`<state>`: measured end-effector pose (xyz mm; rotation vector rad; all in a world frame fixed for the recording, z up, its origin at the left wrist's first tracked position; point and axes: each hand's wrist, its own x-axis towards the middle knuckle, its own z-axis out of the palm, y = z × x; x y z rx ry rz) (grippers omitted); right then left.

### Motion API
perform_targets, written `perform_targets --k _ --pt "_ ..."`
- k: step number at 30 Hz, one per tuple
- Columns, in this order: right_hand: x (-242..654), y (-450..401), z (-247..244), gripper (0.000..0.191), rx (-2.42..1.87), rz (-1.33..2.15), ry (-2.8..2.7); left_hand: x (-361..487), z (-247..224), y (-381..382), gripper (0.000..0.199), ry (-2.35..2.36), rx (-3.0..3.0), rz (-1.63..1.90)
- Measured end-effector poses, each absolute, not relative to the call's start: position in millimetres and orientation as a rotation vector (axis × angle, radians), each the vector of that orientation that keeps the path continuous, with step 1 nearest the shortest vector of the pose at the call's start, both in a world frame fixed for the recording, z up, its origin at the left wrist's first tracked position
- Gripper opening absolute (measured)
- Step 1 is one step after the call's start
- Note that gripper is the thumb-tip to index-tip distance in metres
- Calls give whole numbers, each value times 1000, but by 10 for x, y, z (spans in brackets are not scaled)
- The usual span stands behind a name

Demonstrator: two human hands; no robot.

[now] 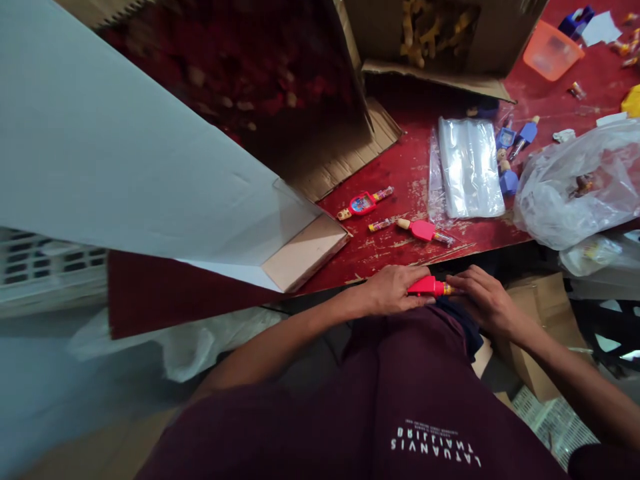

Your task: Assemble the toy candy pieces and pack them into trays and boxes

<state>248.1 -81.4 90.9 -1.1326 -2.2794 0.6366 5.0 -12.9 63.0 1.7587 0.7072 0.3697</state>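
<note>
My left hand (395, 291) is closed round a red plastic toy (425, 287), held level just off the table's front edge. From the toy's right end sticks a small candy tube (448, 289), and my right hand (481, 297) pinches its far end. Ahead on the table lie a red toy with a picture window (363, 204) and a pinkish-red toy (423, 231), each with a tan knob and a candy tube. Between these two rests a loose candy tube (381, 225).
Large open cardboard boxes (345, 160) stand on the worn red table (345, 267). A stack of clear plastic bags (473, 170) lies beside several blue toys (525, 137). Farther right are a white plastic bag (580, 180) and an orange tub (553, 50).
</note>
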Motion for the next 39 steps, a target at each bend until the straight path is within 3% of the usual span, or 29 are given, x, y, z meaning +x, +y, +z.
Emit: perform_targets --k 7,14,28,31,33,37,39 --pt "2427 -1084 800 42 -1173 499 -2280 64 587 -235 31 650 1851 247" --pt "2561 -1200 708 50 -1132 586 -2401 68 596 -239 30 593 1854 191" --pt "2564 -1259 714 33 -1139 684 -2397 134 640 -241 34 519 2092 -167" --pt "2555 -1259 728 30 -1235 916 -2249 146 645 -285 33 495 2184 -187" --pt "2553 -1245 731 32 -1377 1265 -2021 163 665 -325 31 491 2314 -203" --pt "2545 -1197 694 53 -1592 2029 -1432 197 671 -348 30 446 2499 -231" --pt "2535 -1173 675 57 -1620 2028 -1465 197 639 -296 30 470 2420 -242"
